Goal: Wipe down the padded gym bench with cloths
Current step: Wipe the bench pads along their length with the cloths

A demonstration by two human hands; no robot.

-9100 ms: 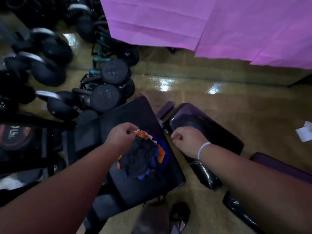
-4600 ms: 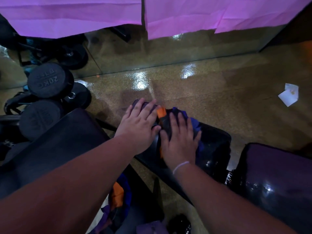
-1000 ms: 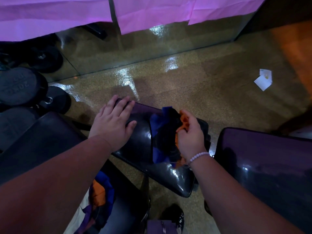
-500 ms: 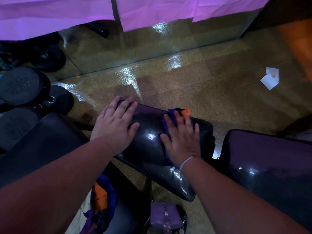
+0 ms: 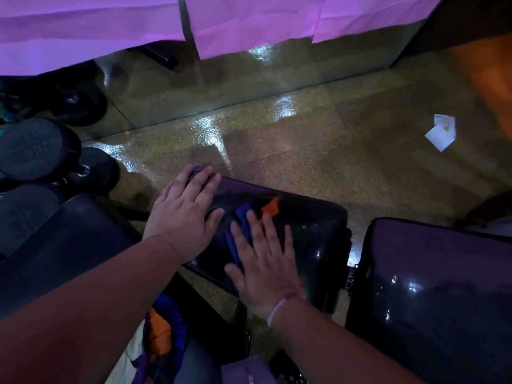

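**Flat Palm on the Cloth, Other Hand Bracing the Pad**

At far left, dark round weight plates (image 5: 30, 151) lie stacked on the floor, and a dull black bench pad (image 5: 69, 239) sits beneath the person's left forearm. The left hand (image 5: 185, 214) lies open and flat, fingers spread, on the left end of the glossy bench pad (image 5: 313, 234); it grips nothing and appears to steady the cushion against the wiping push. Just beside it, the right hand (image 5: 263, 261) is also open, palm down, pressing a blue and orange cloth (image 5: 243, 225) against the pad's top. The cloth shows only past the fingertips and along the thumb side, so the broad palm seems meant to spread pressure over the fabric. A second blue and orange cloth (image 5: 163, 328) hangs low beneath the left forearm, apparently kept in reserve. Further right, apart from the wiped cushion by a narrow gap, stands another shiny dark pad (image 5: 432, 295).

The floor (image 5: 318, 151) is speckled, golden and glossy with glare patches. A white scrap of paper (image 5: 441, 134) lies at right. Pink sheets (image 5: 249, 20) hang along the far side.
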